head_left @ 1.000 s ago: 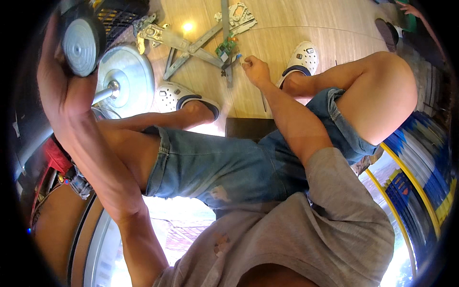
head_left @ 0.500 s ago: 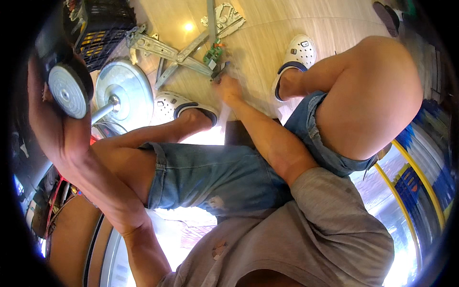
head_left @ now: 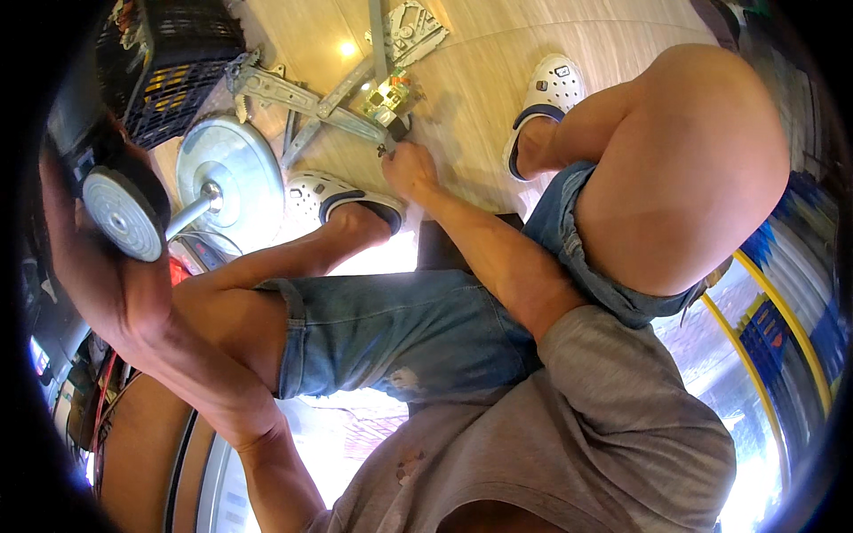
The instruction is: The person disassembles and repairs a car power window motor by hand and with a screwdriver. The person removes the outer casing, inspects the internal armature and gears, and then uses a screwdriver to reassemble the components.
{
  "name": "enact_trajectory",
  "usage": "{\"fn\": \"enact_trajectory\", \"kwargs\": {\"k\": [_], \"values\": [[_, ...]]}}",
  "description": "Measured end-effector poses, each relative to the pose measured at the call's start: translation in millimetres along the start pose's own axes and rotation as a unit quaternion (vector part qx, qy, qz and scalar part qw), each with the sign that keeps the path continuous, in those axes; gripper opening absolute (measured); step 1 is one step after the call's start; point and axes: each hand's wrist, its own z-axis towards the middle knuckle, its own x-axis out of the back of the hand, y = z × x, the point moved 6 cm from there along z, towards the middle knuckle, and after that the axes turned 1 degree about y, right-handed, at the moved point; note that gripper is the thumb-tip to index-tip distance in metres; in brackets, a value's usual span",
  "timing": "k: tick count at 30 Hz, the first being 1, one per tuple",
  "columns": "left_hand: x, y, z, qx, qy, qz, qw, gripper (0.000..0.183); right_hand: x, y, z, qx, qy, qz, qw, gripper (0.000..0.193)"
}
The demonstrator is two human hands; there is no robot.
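Note:
My right hand reaches down toward the floor, fingers closed on the dark end of a small circuit board. The board has green and orange parts and is tilted, just above a crossed metal linkage that looks like a car window regulator. At the left, my raised left arm leads to a dark tool with a round grey disc on its end. My left hand appears wrapped round this tool; most of its fingers are hidden behind it or in shadow.
A black plastic crate stands at the far left. Beside it is a round metal base with a pole. My feet wear white clogs on a wood-look floor. Yellow-edged racks with blue things line the right.
The circuit board has turned and its face now catches the light. My right hand has shifted slightly left. The left forearm and the disc tool have sunk lower in view.

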Motion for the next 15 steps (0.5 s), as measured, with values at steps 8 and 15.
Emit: {"fn": "enact_trajectory", "kwargs": {"k": [8,15], "values": [[-8.7,-3.7,-4.6,0.015,-0.025,-0.025,0.999,0.041,-0.4,1.5,14.6,0.036,-0.057,-0.045,0.997,0.029],[-30.5,-12.2,-8.0,0.020,-0.018,-0.023,0.999,0.044,-4.3,3.9,23.4,0.058,-0.097,-0.085,0.990,0.028]]}}
